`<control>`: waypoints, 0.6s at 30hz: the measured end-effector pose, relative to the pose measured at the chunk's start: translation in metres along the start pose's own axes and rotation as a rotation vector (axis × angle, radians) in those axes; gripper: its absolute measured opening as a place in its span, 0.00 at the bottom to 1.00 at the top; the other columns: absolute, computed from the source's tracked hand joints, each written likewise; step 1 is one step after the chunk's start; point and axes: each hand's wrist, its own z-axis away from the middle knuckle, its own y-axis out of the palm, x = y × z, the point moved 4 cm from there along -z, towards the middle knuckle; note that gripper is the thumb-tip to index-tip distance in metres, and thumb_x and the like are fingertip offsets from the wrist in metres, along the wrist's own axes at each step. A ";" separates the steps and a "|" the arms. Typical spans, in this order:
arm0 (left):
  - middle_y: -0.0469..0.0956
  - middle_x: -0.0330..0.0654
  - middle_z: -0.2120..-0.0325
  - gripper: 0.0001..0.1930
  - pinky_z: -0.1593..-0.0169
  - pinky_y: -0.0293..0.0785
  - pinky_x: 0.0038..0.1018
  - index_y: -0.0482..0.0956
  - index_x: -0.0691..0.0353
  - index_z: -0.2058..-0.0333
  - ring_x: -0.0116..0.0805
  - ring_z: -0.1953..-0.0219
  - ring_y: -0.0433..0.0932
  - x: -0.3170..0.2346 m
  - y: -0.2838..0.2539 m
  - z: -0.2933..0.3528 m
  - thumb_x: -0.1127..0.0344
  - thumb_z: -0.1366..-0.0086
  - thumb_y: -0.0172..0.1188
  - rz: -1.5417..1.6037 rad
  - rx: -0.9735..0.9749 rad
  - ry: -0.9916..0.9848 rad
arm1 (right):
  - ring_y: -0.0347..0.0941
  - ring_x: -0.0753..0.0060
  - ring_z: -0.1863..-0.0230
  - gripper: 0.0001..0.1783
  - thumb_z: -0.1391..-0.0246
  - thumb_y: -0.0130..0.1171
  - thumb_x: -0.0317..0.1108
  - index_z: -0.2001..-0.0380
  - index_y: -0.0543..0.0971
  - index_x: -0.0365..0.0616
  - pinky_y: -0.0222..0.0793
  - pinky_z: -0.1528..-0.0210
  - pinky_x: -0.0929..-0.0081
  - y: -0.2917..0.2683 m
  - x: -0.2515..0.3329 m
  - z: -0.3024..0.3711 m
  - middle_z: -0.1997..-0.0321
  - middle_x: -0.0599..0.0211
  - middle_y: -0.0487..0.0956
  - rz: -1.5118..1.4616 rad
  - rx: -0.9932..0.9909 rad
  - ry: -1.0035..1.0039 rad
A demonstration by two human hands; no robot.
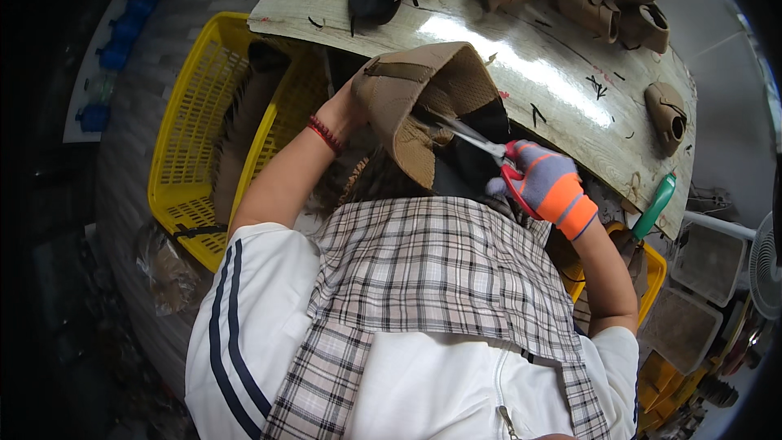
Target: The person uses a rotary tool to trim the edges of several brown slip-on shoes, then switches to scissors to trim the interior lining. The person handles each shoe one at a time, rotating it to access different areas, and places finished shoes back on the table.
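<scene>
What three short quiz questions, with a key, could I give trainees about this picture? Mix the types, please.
1. Which hand holds the red-handled scissors?
2. True or false: the large brown piece lies flat on the table.
3. The long item at the table's near right corner is: A) blue, B) green, C) white.

Key:
1. The gloved right hand.
2. False; the left hand holds it up.
3. B.

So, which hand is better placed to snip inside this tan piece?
Your right hand, I'd say: it holds the red-handled scissors, pointed into the open tan piece, while your left hand grips that piece's left side.
</scene>
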 end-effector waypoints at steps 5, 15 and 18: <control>0.77 0.40 0.50 0.23 0.46 0.72 0.27 0.73 0.61 0.45 0.33 0.50 0.76 0.006 0.019 -0.009 0.67 0.39 0.64 0.163 -0.150 0.006 | 0.75 0.53 0.63 0.20 0.61 0.69 0.42 0.64 0.77 0.46 0.71 0.60 0.61 -0.015 -0.011 0.001 0.65 0.59 0.78 0.296 -0.449 -0.158; 0.74 0.44 0.46 0.21 0.42 0.72 0.34 0.69 0.66 0.42 0.36 0.46 0.75 0.013 0.032 -0.028 0.61 0.30 0.50 0.234 0.119 0.107 | 0.77 0.55 0.69 0.17 0.59 0.69 0.44 0.68 0.77 0.47 0.71 0.68 0.60 -0.005 -0.044 -0.001 0.72 0.60 0.79 0.353 -0.533 -0.043; 0.76 0.48 0.49 0.23 0.45 0.74 0.36 0.69 0.68 0.43 0.39 0.48 0.76 -0.025 0.063 -0.031 0.57 0.28 0.42 0.401 -0.083 0.025 | 0.78 0.56 0.69 0.13 0.53 0.67 0.35 0.64 0.79 0.46 0.73 0.68 0.65 -0.011 -0.078 0.029 0.71 0.59 0.81 0.171 -0.683 0.196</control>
